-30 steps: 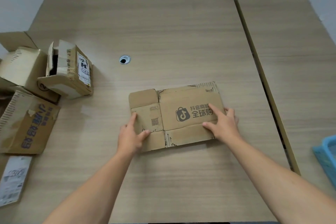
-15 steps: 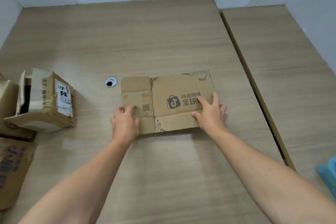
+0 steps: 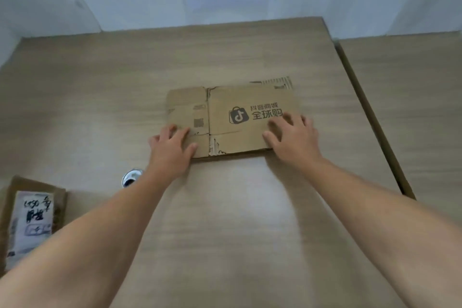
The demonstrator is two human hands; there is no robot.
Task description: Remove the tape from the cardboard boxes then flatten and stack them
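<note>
Under both hands' fingers lies the flattened box.

1. The left hand lies palm down, fingers straight and a little spread, thumb angled out to the right.
2. The right hand lies palm down too, fingers spread forward, thumb pointing left.
3. The bare left forearm and right forearm reach forward from the lower corners, drawing closer toward the hands.
</note>
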